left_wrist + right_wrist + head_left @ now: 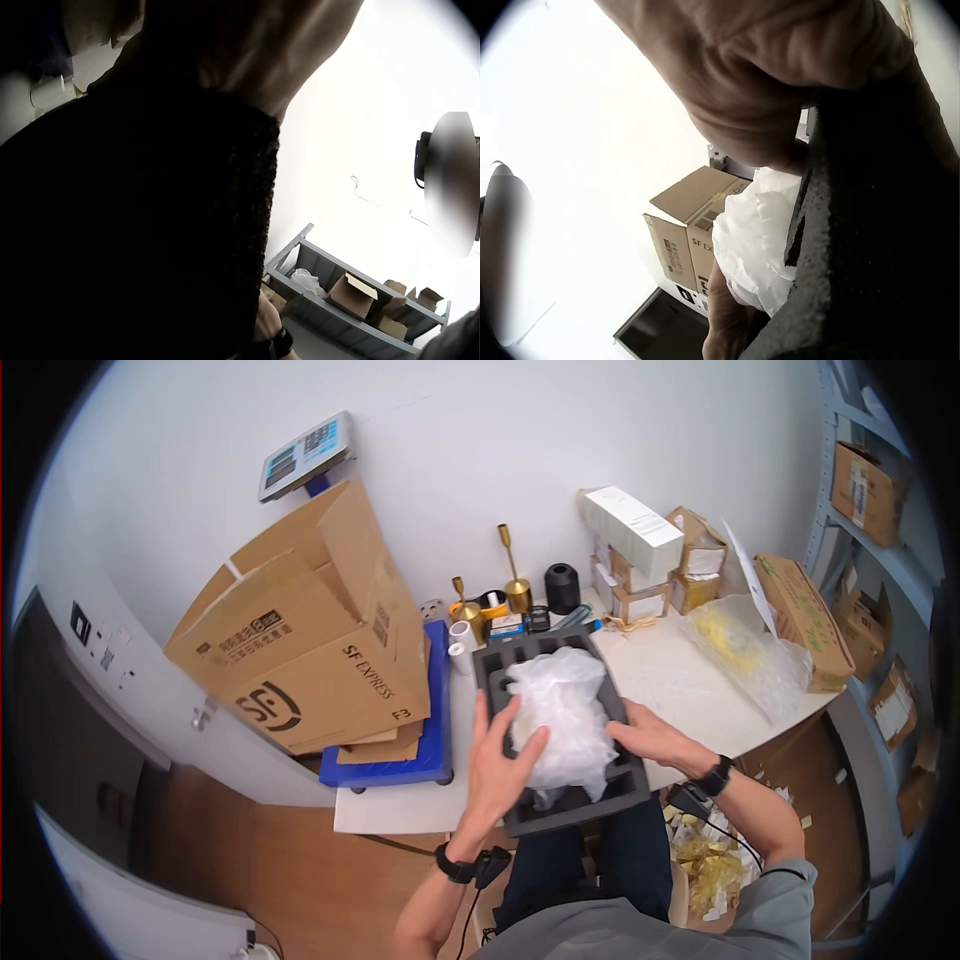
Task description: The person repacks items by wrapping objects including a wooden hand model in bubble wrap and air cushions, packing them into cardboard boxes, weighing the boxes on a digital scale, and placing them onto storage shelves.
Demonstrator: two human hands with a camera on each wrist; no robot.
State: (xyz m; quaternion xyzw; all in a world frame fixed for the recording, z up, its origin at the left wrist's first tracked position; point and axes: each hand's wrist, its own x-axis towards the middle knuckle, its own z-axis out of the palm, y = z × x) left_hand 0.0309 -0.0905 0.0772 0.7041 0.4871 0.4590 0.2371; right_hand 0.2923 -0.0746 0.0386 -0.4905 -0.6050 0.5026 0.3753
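A dark grey foam tray (630, 784), with moulded compartments, extends past the table's near edge over the lap in the head view. A translucent white plastic-wrapped bundle (563, 710) lies in it; its contents are hidden by the wrapping. My left hand (490, 765) grips the tray's left side, its thumb reaching inward over the bundle. On the opposite side my right hand (657, 740) holds the rim, thumb on top near the plastic and fingers hidden below. The right wrist view shows the white plastic (757, 232) beyond the tray's edge (821, 247).
An SF Express carton (310, 650) stands open on a blue scale (405, 765) at left. Gold candlesticks (516, 592) and a black cylinder (562, 588) stand behind the tray. Boxes (640, 540), a clear plastic bag (745, 660) and a long carton (805, 620) are at right, near shelves (880, 560).
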